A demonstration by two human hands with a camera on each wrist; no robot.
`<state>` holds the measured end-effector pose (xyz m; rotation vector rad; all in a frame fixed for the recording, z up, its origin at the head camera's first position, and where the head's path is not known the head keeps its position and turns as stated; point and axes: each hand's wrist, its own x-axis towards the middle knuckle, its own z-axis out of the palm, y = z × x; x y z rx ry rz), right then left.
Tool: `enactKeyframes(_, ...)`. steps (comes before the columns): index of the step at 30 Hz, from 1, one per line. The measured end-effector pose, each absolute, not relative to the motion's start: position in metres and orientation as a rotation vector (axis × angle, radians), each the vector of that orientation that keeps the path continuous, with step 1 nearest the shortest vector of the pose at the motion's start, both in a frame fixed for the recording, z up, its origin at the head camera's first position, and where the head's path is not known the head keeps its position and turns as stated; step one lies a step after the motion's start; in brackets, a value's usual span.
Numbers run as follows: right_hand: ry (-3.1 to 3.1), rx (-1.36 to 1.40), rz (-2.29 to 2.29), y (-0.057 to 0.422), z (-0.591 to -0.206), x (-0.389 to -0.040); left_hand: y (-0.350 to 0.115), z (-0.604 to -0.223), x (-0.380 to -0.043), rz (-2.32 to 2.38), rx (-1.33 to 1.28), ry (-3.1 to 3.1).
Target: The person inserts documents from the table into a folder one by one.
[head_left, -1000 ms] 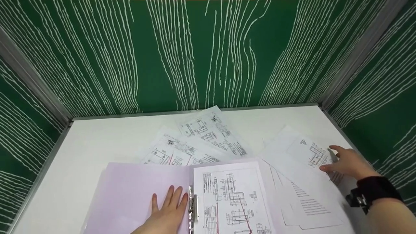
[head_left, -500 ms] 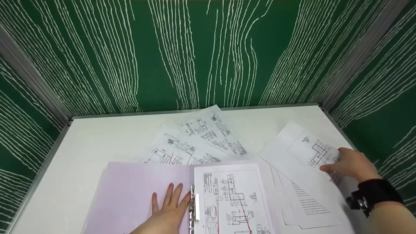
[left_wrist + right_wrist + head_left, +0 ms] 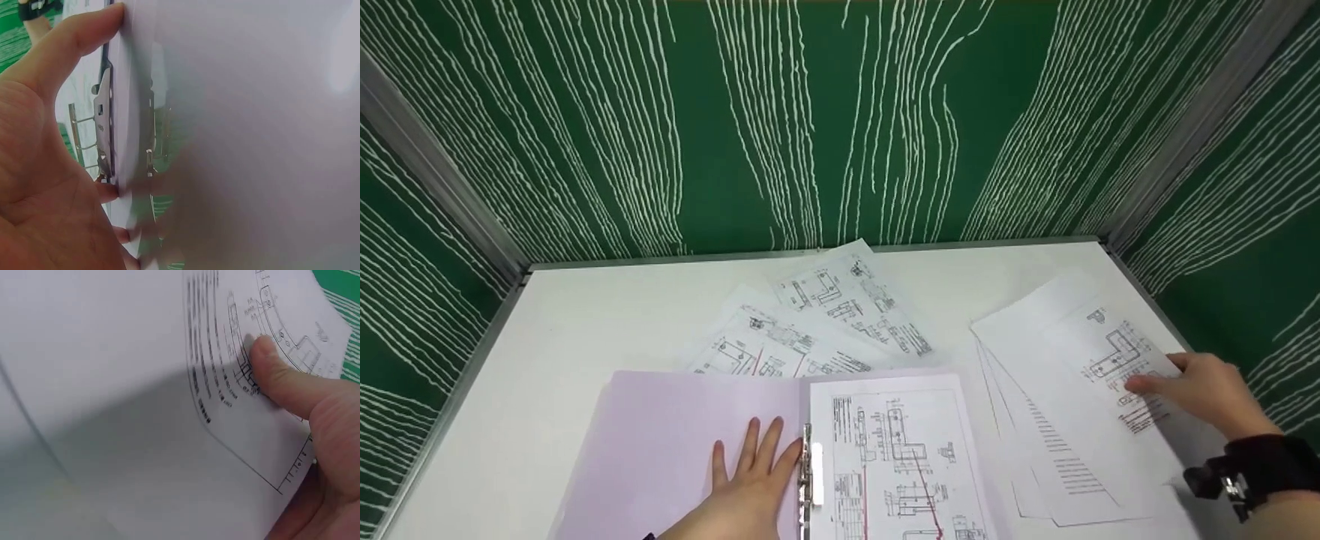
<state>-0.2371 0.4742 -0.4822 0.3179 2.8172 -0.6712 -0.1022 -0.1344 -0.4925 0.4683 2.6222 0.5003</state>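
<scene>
A pale purple folder (image 3: 675, 427) lies opened flat, with a metal clip (image 3: 806, 472) along its spine. On its right side sits a sheet with technical drawings and red lines (image 3: 915, 435). My left hand (image 3: 742, 495) rests with spread, straight fingers on the folder's left cover, close to the clip. At the right, my right hand (image 3: 1207, 394) pinches the edge of a printed drawing sheet (image 3: 1080, 330), thumb on top and fingers beneath. In the right wrist view this sheet (image 3: 140, 439) bends under the thumb (image 3: 270, 365).
Behind the folder, two drawing sheets (image 3: 847, 300) (image 3: 780, 337) overlap on the white table (image 3: 585, 322). Other papers with printed lines (image 3: 1072, 480) lie beneath the held sheet. Green walls with white wavy lines (image 3: 735, 127) enclose the table at the back and sides.
My right hand has closed on the sheet's edge and moved right, pulling the sheet rightward and turning it slightly. My left hand has stayed on the folder.
</scene>
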Motion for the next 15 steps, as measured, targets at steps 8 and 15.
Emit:
enactKeyframes(8,2.664,0.405,-1.02,0.474,-0.479,-0.224,-0.133,-0.493,-0.105,0.487,0.443,2.628)
enactKeyframes(15,2.631,0.511,-1.168,0.462,-0.475,-0.217,-0.132,-0.493,-0.105,0.466,0.437,2.618)
